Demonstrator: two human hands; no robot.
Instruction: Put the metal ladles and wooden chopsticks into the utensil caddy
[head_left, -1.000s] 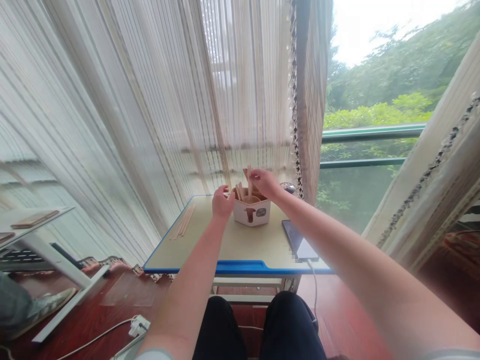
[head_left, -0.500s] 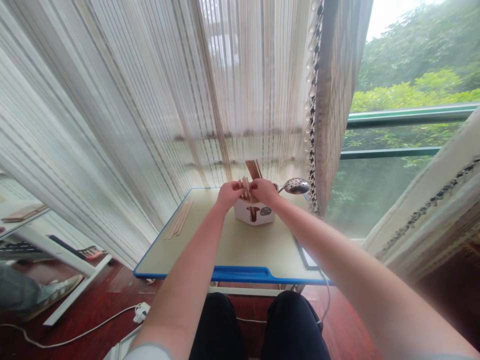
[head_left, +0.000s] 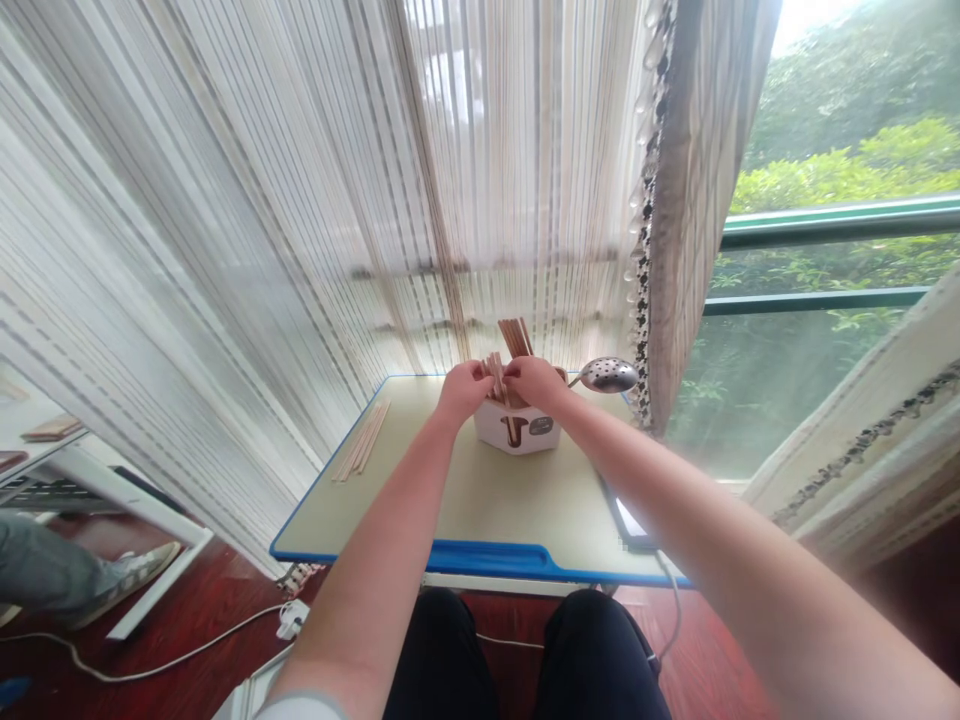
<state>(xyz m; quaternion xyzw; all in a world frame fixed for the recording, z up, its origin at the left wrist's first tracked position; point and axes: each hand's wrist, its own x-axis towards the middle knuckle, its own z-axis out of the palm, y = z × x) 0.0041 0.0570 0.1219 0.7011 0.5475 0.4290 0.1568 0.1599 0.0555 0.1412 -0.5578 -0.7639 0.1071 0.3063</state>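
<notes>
A white utensil holder (head_left: 495,428) stands toward the back of the small table. My left hand (head_left: 464,389) and my right hand (head_left: 534,380) meet over its left part, fingers closed around a bundle of light wooden chopsticks (head_left: 496,366). Their lower ends show through the cutout in the holder's front. Behind my right hand, darker chopsticks (head_left: 514,336) stand upright in the holder. A metal slotted ladle (head_left: 609,375) leans out to the right. Several more light chopsticks (head_left: 363,440) lie on the left of the table.
The table (head_left: 480,500) has a blue rim. A tablet-like device (head_left: 631,520) with a cable lies at its right edge, partly under my right forearm. Sheer curtains (head_left: 300,200) hang behind it. At far left are a white desk and another person's shoe (head_left: 135,580).
The camera view has shifted slightly, so the scene sits a little differently. My hands stay on the chopsticks at the holder with hardly any movement.
</notes>
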